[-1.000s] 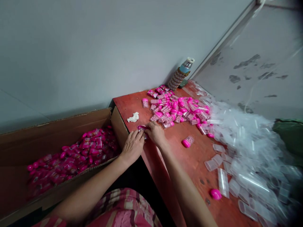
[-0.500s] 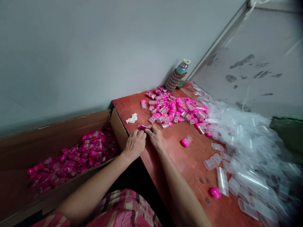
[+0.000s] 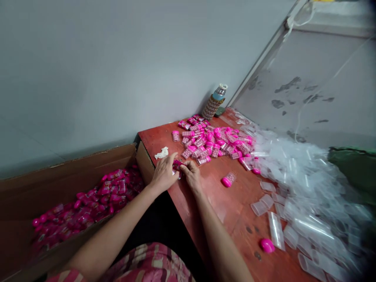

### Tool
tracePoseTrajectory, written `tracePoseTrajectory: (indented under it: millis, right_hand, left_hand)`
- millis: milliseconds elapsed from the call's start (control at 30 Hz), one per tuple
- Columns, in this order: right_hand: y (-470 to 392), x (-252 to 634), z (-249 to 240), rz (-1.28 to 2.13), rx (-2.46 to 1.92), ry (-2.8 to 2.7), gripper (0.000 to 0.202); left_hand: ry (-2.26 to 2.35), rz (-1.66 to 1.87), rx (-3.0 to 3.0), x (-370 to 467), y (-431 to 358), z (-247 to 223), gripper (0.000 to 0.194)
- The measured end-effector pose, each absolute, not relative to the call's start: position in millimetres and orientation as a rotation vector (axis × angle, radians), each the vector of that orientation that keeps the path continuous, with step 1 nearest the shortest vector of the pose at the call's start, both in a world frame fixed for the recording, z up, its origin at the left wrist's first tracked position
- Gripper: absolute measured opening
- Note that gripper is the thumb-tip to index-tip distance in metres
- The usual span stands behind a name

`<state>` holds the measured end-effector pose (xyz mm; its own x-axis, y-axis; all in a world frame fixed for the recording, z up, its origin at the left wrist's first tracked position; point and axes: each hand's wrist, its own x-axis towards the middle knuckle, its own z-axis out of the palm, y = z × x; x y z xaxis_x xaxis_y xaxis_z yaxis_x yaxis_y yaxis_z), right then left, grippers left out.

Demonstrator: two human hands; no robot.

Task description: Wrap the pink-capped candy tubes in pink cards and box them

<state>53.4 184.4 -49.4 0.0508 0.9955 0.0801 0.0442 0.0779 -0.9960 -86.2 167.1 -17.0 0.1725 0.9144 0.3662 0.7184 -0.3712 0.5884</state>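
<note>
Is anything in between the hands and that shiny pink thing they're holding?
Nothing visible: the left hand and right hand both hold the shiny pink piece. The white scrap lies on the red tabletop beyond the left hand, out of the way.

Right of the right hand [image 3: 192, 175], passage is afforded over red tabletop [image 3: 235, 207] around a lone capped tube [image 3: 228, 179], while beyond that hand the way is blocked by heaped pink-capped tubes [image 3: 216, 150].
</note>
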Motion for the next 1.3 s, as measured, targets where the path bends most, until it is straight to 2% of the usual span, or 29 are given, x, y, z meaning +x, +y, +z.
tracePoseTrajectory:
  millis: [100,167,333,467,600,733,833,967,1133,1300]
  right_hand:
    - [180,53,-51,1.080,-1.164,-1.224,0.015]
    - [177,51,-52,1.059,-1.153,-1.185,0.014]
    - [176,57,-44,0.923,-1.139,-0.962,0.017]
    - [180,96,-16,0.765,-1.116,-0.751,0.021]
    - [157,127,8,0.851,-1.114,-0.750,0.022]
    - [122,126,7,0.973,-1.138,-0.721,0.021]
    - [103,116,1,1.020,-1.142,-0.682,0.021]
    - [88,113,0,1.040,-1.166,-0.713,0.023]
    - [84,128,15,0.643,-1.483,-1.139,0.024]
    - [89,133,20,0.374,-1.748,-1.421,0.038]
  left_hand:
    - [1.501,0.703,2.214,-91,182,-20,0.062]
    - [1.522,0.626,2.216,-92,187,-24,0.059]
    - [1.526,0.602,2.325,-90,188,-28,0.043]
    - [1.457,0.605,2.379,-92,189,-27,0.029]
    - [1.421,0.662,2.290,-90,188,-20,0.033]
    - [1.273,1.124,1.993,-64,164,-3,0.040]
    - [0.959,1.122,1.508,-32,137,2,0.036]
    - [0.893,1.178,0.978,0,117,-9,0.026]
    - [0.928,1.185,0.927,8,107,-16,0.022]
    - [0.773,1.109,0.741,13,93,-3,0.025]
